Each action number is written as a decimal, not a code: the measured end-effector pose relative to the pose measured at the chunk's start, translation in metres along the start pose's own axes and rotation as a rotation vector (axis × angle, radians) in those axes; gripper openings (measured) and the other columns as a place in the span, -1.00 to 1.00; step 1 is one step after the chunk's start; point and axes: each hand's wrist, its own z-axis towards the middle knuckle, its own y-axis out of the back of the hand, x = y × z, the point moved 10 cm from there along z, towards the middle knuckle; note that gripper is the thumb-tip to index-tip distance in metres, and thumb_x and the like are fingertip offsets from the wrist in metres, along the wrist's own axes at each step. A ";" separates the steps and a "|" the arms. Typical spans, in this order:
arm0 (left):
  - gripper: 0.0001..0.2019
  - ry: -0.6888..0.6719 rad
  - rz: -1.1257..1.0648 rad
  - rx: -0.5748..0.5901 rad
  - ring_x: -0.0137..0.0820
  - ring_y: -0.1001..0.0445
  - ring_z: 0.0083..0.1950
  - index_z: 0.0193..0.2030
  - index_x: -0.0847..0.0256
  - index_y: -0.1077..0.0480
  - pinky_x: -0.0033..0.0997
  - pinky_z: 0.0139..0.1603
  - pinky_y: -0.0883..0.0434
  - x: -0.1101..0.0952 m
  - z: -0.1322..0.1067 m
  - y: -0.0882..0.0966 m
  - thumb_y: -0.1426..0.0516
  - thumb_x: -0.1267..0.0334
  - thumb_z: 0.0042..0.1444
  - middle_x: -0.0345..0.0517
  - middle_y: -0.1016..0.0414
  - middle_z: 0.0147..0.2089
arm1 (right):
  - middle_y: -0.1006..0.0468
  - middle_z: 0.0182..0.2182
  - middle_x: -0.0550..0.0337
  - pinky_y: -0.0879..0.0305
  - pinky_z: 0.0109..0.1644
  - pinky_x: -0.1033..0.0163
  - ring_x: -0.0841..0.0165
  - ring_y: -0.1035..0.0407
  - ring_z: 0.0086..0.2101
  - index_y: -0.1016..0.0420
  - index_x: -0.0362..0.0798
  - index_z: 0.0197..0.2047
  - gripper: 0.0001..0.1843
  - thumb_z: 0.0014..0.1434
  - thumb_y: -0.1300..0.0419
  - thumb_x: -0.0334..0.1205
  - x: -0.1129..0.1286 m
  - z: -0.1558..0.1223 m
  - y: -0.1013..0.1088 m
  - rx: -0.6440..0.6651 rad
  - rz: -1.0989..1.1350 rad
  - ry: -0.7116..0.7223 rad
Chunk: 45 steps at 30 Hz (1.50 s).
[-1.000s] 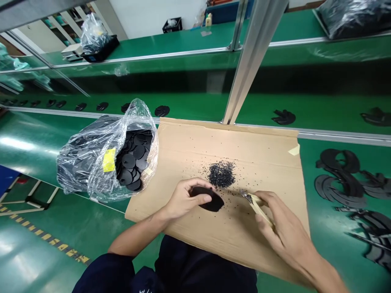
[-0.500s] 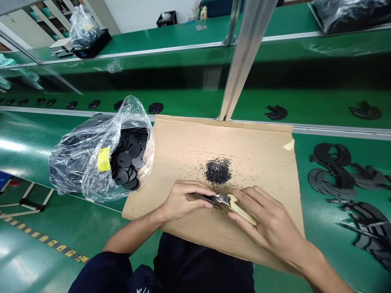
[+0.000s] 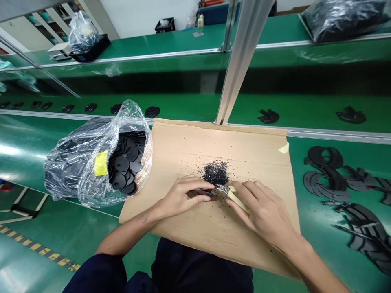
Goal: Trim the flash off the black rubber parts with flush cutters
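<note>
My left hand [image 3: 181,196] pinches a flat black disc [image 3: 202,193] edge-on, low over a sheet of brown cardboard [image 3: 189,150]. In my right hand [image 3: 265,211] I grip small cutters [image 3: 229,193] with cream handles; their metal jaws touch the right edge of the disc. Just beyond the jaws lies a small heap of black trimmings [image 3: 216,172], with loose specks scattered around it on the cardboard.
A clear plastic bag [image 3: 91,158] full of black discs lies open at the left. Black curved offcuts [image 3: 332,179] are piled on the green bench at the right. An angled metal post [image 3: 241,53] rises behind the cardboard. Black pieces sit along the far belt [image 3: 183,106].
The disc was held flat a second ago and is now turned edge-on. My right hand brought the cutters leftward from clear of the disc to its edge. The view shifted slightly.
</note>
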 end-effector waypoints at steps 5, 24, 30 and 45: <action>-0.79 -0.147 0.234 0.008 -0.33 -0.57 -0.17 0.05 0.16 -0.54 -0.26 -0.08 -0.52 -0.004 0.002 -0.001 -0.20 0.25 0.32 -0.03 -0.67 -0.13 | -0.57 -0.29 -0.03 -0.29 -0.25 0.14 0.17 -0.42 -0.28 -0.48 -0.18 -0.01 -0.71 0.45 -0.06 -0.14 -0.004 -0.004 -0.002 0.036 -0.079 -0.015; -0.67 -0.206 0.010 0.059 -0.28 -0.61 0.03 0.19 0.17 -0.47 -0.21 0.02 -0.60 -0.020 -0.015 -0.007 -0.15 0.43 0.32 0.07 -0.63 0.01 | -0.60 -0.22 0.03 -0.42 -0.25 0.19 0.29 -0.47 -0.26 -0.42 -0.10 0.08 -0.71 0.32 -0.10 -0.46 0.033 -0.003 0.021 -0.065 0.592 0.074; -0.63 -0.189 -0.069 0.000 -0.33 -0.63 -0.01 0.22 0.15 -0.46 -0.30 -0.02 -0.62 -0.017 -0.015 0.001 -0.17 0.45 0.30 0.04 -0.65 -0.02 | -0.61 -0.15 -0.02 -0.43 -0.21 0.11 0.20 -0.48 -0.22 -0.44 -0.07 0.11 -0.72 0.36 -0.10 -0.34 -0.005 -0.009 0.008 -0.021 0.378 -0.019; -0.70 -0.204 -0.079 -0.049 -0.30 -0.69 -0.10 0.14 0.19 -0.53 -0.33 -0.10 -0.66 -0.018 -0.018 0.002 -0.22 0.40 0.28 0.06 -0.70 -0.08 | -0.58 -0.30 0.05 -0.30 -0.34 0.21 0.29 -0.38 -0.35 -0.45 -0.11 0.05 -0.72 0.38 -0.01 -0.47 0.016 -0.001 0.006 -0.005 0.087 0.123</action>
